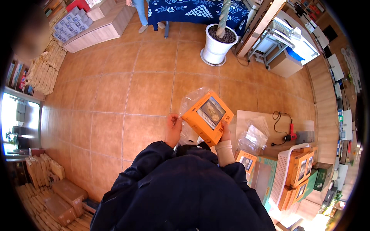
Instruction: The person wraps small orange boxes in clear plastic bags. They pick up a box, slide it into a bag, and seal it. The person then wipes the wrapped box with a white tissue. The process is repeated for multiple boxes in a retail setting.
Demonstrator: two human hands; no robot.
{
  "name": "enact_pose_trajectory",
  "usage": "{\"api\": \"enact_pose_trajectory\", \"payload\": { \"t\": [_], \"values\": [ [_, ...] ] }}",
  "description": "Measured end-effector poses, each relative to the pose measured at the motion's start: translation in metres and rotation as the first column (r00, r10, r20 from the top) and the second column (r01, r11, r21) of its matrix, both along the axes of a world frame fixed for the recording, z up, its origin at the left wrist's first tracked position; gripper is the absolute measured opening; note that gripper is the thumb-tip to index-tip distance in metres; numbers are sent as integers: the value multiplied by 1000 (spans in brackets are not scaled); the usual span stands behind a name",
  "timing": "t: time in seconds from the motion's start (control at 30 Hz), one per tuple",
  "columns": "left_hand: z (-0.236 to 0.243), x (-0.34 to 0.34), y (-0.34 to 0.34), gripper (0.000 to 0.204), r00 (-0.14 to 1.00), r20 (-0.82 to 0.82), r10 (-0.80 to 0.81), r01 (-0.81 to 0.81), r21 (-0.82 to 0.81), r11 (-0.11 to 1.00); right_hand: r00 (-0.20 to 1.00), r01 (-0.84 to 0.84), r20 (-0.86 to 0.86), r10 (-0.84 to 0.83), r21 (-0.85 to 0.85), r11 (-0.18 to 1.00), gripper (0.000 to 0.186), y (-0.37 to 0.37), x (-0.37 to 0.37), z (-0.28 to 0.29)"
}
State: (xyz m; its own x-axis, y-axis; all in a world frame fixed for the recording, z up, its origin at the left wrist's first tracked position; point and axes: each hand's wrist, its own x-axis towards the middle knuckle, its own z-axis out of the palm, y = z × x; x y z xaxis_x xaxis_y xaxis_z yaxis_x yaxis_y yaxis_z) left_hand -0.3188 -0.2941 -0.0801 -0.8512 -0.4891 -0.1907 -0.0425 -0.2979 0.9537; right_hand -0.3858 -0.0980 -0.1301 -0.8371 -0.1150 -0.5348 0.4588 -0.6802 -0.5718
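Observation:
An orange picture-fronted box (221, 104) is held tilted in front of my body, with a window-like picture on its face. My right hand (226, 133) grips its lower right edge, the thumb lying on the front. A clear plastic bag (189, 99) shows behind the box and along its left side; how much of the box is inside it I cannot tell. Closed at the bag's left edge is my left hand (173, 127), fingers pinched on the film beside the box's left corner.
To my right, a table (246, 115) bears clear bags (252, 136), a red-and-black corded tool (291, 134) and another orange box (245, 161). A pink basket (280, 173) stands beside stacked orange boxes (298, 169). Ahead are a potted plant (214, 48) and a person's legs (140, 13); cartons (69, 196) lie lower left.

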Motion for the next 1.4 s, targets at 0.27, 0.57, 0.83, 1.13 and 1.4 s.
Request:
{"api": "enact_pose_trajectory", "payload": {
  "t": [0.27, 0.57, 0.83, 1.13, 1.4],
  "values": [
    [10, 2, -10, 6, 991, -107, -79, -30, -757, 652, 1000, 22, -12, -21, 97, 995, 29, -5, 1, 11],
    [20, 2, -9, 4, 997, -76, -18, -45, -755, 655, 991, 96, -114, -74, 198, 975, 29, -15, 1, 22],
    [28, 1, -9, 5, 980, -190, -54, -124, -808, 576, 988, 102, -130, -80, 176, 979, 28, -15, 6, 28],
    [13, 0, -4, 10, 950, -308, -48, -209, -741, 638, 956, 170, -263, -131, 133, 976, 24, -30, 19, 60],
    [12, -10, -18, 19, 990, 116, -85, 39, 353, 935, 969, -45, -238, 58, 60, 997, 29, -27, 40, 66]
  ]
}}
